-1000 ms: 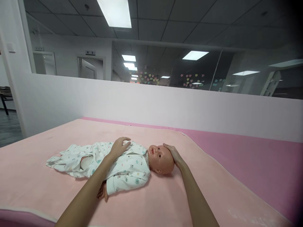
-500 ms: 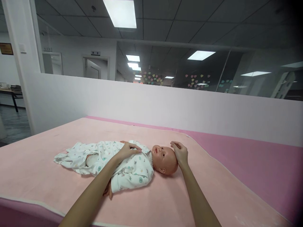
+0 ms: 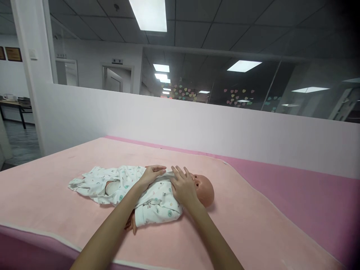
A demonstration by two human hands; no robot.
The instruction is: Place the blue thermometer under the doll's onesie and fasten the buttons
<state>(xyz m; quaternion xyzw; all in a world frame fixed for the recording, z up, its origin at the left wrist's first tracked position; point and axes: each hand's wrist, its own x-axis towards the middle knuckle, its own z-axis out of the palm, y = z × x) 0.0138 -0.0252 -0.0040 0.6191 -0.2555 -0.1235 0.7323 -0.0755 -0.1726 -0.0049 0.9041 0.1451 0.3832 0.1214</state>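
Baby doll (image 3: 157,191) lying on its back on a pale pink blanket (image 3: 230,225), head (image 3: 204,190) toward the darker pink mattress (image 3: 295,195) edge. The doll wears a white printed sleepsuit (image 3: 118,183). Left hand (image 3: 150,175), fingers together and laid flat, rests on the doll's chest without gripping. Right hand (image 3: 183,187), fingers spread wide, lies over the doll's neck and chin, just beside the left hand; it covers part of the face and grasps nothing. Behind the doll, beyond the blanket, stands a low white partition wall (image 3: 197,123) topped by glass panes (image 3: 239,86).
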